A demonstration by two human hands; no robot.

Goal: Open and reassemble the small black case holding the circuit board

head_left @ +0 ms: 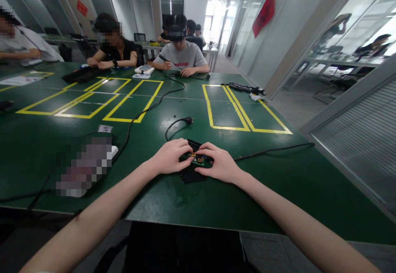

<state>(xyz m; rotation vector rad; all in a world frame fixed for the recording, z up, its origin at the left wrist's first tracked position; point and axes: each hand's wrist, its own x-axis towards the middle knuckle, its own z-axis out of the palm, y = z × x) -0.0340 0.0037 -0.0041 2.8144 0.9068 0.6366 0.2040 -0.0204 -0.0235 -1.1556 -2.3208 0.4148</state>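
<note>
Near the front of the green table, a small green circuit board [201, 162] with a copper-coloured coil sits between my hands. My left hand [172, 155] grips its left side, fingers curled and thumb against the near edge. From the right, my right hand [220, 162] closes on the board, with thumb and fingertips on its edges. Black plastic casing [192, 177] shows below the board and behind it. My fingers hide part of both, so I cannot tell how the board is seated in the casing.
A black power plug [188, 120] lies on its cord beyond my hands. Another black cable [275, 150] runs right. At left is a blurred-out device [89, 167] with a white edge. Yellow tape [229, 128] marks rectangles on the table [148, 211]. Co-workers sit across it, one holding a screwdriver [165, 59].
</note>
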